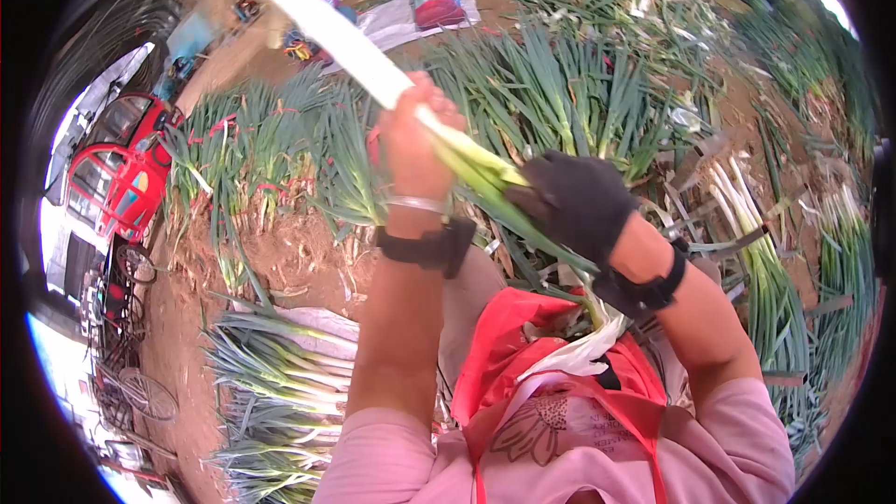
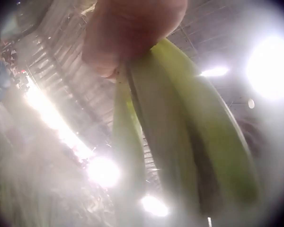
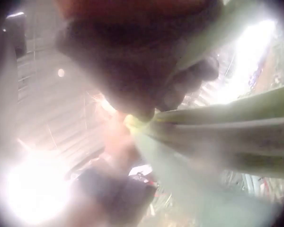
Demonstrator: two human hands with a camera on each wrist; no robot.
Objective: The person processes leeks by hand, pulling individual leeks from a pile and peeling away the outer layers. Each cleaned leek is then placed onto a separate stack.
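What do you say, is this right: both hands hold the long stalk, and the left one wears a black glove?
Not quite: the black glove is on the right hand; the left hand is bare, as the head view shows. Both do hold the long stalk.

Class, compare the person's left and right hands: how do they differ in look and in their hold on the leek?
The left hand is bare; the right hand wears a dark glove.
The left hand grips the leek where white turns green; the right hand holds its green leaves.
The left wrist shows a pale bangle; the right wrist shows none.
Shared: both wrists carry dark bands.
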